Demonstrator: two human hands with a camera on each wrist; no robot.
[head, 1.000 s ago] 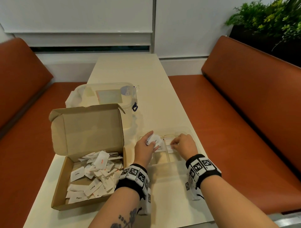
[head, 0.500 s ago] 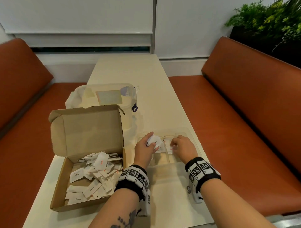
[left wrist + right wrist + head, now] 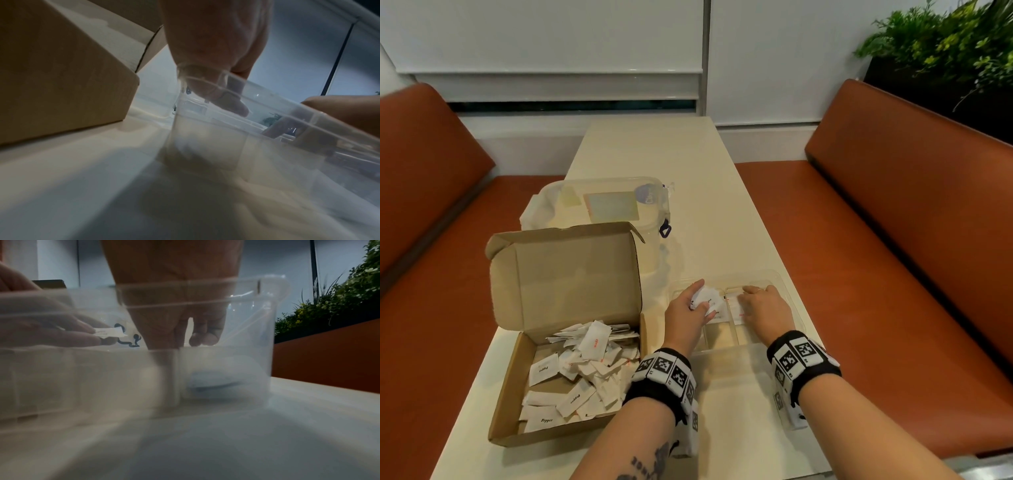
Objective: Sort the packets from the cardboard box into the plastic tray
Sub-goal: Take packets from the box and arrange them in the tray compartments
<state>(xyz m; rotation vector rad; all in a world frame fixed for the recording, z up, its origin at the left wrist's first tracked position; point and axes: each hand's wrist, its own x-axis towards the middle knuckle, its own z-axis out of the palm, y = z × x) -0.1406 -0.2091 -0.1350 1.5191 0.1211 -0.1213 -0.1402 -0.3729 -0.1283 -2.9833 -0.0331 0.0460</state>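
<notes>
The left hand (image 3: 686, 317) holds a small bunch of white packets (image 3: 706, 298) pinched between thumb and fingers, just above the left part of the clear plastic tray (image 3: 784, 284). In the right wrist view the same packets (image 3: 109, 333) show through the tray wall (image 3: 246, 353), gripped at the fingertips. The right hand (image 3: 765, 306) reaches into the tray beside it, palm down, fingers bent downward into a middle compartment where a white packet with red print (image 3: 736, 310) lies; whether the fingers grip it cannot be told.

The tray sits on the pale table (image 3: 688, 164), near its right edge, and is divided into compartments; the near ones look bare. To its left, close by, stands the open cardboard box (image 3: 510, 394) with its lid (image 3: 571, 274) tilted up. A loose heap of white packets (image 3: 582, 373) fills the box, some printed "Pepper" in black, some with red print. Behind the box stands a clear lidded container (image 3: 613, 205).

Both forearms stretch forward from the near edge of the table, each wrist wearing a black band with black-and-white square markers (image 3: 664, 371).
</notes>
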